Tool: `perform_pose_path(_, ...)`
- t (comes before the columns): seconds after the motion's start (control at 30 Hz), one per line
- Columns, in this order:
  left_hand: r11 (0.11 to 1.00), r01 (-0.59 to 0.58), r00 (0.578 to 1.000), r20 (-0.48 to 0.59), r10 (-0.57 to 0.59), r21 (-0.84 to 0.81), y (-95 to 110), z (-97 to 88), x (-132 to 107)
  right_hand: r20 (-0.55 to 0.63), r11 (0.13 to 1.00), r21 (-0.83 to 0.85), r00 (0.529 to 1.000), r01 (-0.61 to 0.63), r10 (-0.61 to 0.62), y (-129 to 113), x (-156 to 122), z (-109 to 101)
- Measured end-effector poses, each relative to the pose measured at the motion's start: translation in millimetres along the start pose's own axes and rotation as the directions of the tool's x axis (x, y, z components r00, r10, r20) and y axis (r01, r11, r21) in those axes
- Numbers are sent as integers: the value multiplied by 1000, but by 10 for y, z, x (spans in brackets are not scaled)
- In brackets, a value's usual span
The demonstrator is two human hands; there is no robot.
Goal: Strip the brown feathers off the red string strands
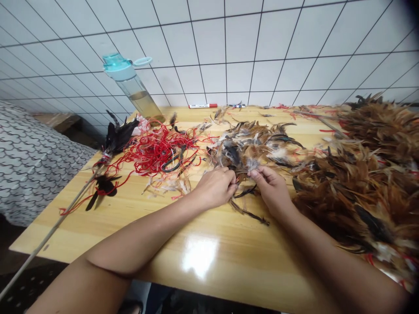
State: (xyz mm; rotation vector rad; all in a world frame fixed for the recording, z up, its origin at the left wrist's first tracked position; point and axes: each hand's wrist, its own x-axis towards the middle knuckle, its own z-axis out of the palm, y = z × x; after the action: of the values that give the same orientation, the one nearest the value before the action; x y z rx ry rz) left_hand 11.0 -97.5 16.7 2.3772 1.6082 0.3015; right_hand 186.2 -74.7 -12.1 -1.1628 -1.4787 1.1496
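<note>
A loose pile of brown, white and dark feathers (252,139) lies in the middle of the wooden table. Both hands are at its near edge. My left hand (218,185) is closed, its fingers curled around feathers whose dark ends hang out below. Thumb and fingers of my right hand (270,185) pinch a greyish fluffy feather (252,165) just to the right. A few thin dark feathers (250,213) lie on the wood below the hands. Left of the pile is a tangle of red string (157,150).
A water bottle (140,93) stands at the back left near a red-and-white marker (203,106). A long stick (55,229) with black feathers (119,135) tied at its tip overhangs the left edge. Big heaps of brown feathers (363,187) cover the right side. Behind is a tiled wall.
</note>
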Motion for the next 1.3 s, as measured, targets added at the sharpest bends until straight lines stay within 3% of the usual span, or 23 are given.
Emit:
perform_pose_path(0.13, 986, -5, 1000, -26, 1, -167, -50, -103, 12, -2, 1000, -10, 1000, 4, -4, 9, 0, -4)
perform_pose_path(0.3, 887, 10, 979, -175, -103, -462, -100, -196, 25, -6, 1000, -3, 1000, -2, 2, 27, -2, -2)
perform_pose_path(0.53, 504, 37, 962, -106, -251, -863, -105, -151, 84, 5, 1000, 4, 1000, -1, 1, 3, 2, 6)
perform_pose_path(0.67, 314, 90, 960, -2, -281, -945, -85, -115, 94, 17, 1000, 6, 1000, -15, 15, -29, -17, 10)
perform_pose_path(0.8, 209, 88, 961, 27, -276, -974, -81, -95, 93, 25, 1000, 0, 999, -31, 31, -26, -35, 21)
perform_pose_path(0.97, 251, 69, 954, -10, -298, -966, -44, -82, 98, 54, 999, -26, 998, 28, -26, 3, -22, 46)
perform_pose_path(1.13, 434, 55, 965, -64, -255, -899, -37, -17, 96, 69, 997, -26, 995, 78, -76, 15, -3, 64)
perform_pose_path(1.3, 639, -22, 962, -191, -196, -769, -23, 13, 68, 93, 997, -32, 993, 71, -68, 21, 10, 57)
